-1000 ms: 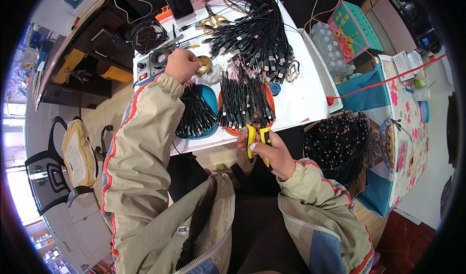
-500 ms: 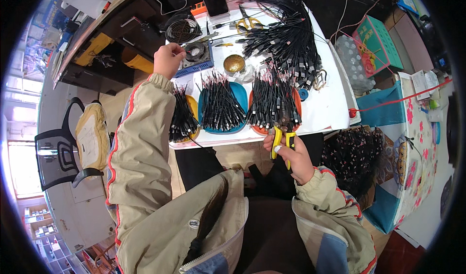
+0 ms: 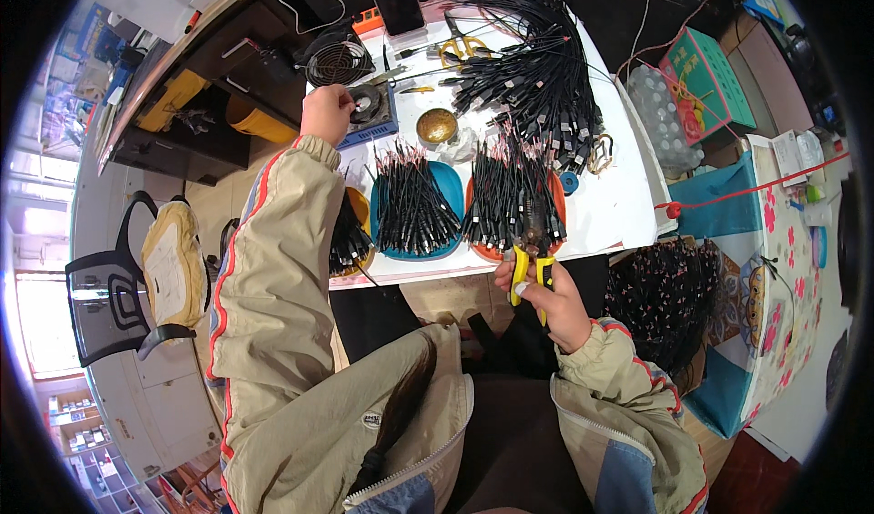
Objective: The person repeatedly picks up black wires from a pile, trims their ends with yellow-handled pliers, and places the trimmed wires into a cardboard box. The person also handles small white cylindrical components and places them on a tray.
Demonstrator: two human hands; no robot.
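My right hand (image 3: 562,303) is closed around pliers (image 3: 520,273) with yellow-and-black handles. Their dark jaws point away from me, over the near edge of the orange tray (image 3: 562,206), which holds a bundle of short black cables (image 3: 505,195). My left hand (image 3: 326,115) is at the far left of the table, its fingertips pinched beside a dark round reel (image 3: 367,102) on a blue box-shaped device (image 3: 375,132). What those fingers hold, if anything, is too small to make out. A blue tray (image 3: 448,182) and a yellow tray (image 3: 362,206) carry more such cables.
A large heap of black cables (image 3: 555,77) covers the table's far right. Beyond the trays are a small gold-coloured bowl (image 3: 437,126), yellow-handled scissors (image 3: 464,51), a round fan guard (image 3: 337,62) and a phone (image 3: 393,0). A mesh-backed chair (image 3: 114,282) stands at left.
My left hand has shifted slightly to the right, toward the reel. The right hand with the pliers stays nearly in place.
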